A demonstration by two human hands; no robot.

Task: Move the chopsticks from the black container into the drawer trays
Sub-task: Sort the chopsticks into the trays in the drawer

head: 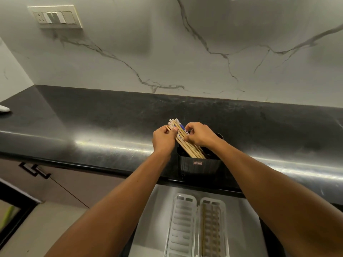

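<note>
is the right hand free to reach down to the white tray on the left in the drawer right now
Probably not yet: the right hand and left hand both grip the wooden chopsticks. Nothing blocks the left white slotted tray.

We are seeing a switch plate [55,16] sitting high on the veined marble wall [185,49], and a white object [4,108] lying at the black counter's [92,123] left edge.

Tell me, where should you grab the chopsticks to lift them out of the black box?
Grab the chopsticks near their patterned top ends, coming from above. Those ends lean up and left, out of the black container, while the lower ends sit hidden inside. The left hand and right hand already pinch that bundle from both sides.
</note>
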